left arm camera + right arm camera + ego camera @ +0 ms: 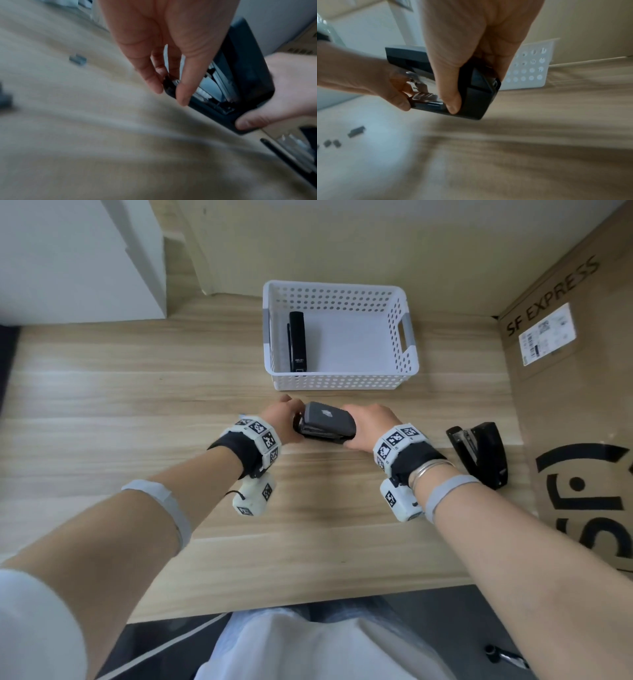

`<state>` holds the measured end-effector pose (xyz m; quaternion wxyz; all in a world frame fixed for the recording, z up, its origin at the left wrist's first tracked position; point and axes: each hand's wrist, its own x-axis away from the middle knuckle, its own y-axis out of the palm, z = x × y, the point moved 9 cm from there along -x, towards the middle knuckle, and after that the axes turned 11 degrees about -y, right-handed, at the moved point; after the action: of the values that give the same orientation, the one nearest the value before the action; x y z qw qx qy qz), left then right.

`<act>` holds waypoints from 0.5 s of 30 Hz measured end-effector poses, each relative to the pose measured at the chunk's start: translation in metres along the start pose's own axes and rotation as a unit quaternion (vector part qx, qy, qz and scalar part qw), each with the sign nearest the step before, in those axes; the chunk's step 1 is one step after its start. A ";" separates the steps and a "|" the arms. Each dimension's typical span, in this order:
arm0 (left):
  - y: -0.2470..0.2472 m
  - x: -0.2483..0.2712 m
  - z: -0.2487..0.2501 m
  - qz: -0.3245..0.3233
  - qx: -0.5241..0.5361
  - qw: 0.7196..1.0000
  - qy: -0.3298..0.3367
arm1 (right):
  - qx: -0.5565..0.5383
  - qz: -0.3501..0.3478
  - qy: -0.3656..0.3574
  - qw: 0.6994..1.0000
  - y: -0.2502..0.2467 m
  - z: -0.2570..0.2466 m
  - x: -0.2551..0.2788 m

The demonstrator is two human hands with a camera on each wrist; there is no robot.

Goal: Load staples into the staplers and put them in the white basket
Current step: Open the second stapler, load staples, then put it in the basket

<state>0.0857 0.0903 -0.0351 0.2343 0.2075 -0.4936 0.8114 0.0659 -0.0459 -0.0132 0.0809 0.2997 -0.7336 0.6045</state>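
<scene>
A dark grey stapler is held just above the wooden desk, in front of the white basket. My right hand grips its rear end, thumb underneath. At the front end my left hand pinches the stapler, thumb and fingers on the base by the metal staple channel. Its top stands slightly apart from the base. A black stapler lies in the basket along the left wall. Another black stapler lies hinged open on the desk to the right.
A large cardboard box walls off the desk's right side. Several loose staple strips lie on the desk to the left of the hands. The basket stands close behind the held stapler. The desk's front edge is near my lap.
</scene>
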 end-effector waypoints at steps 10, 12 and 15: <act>-0.122 -0.030 0.034 0.137 0.096 0.985 0.035 | -0.082 0.159 0.068 0.982 -0.105 0.022 -0.009; -0.131 -0.047 0.026 0.164 0.072 0.984 -0.001 | -0.105 0.173 0.100 0.974 -0.115 0.029 -0.024; -0.134 -0.071 0.007 0.162 0.045 0.984 -0.063 | -0.137 0.187 0.146 0.962 -0.119 0.039 -0.051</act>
<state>0.2220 0.1253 0.0215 0.0586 0.1855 -0.4972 0.8456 0.1799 -0.0754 0.0521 0.1127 0.0521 -0.8326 0.5398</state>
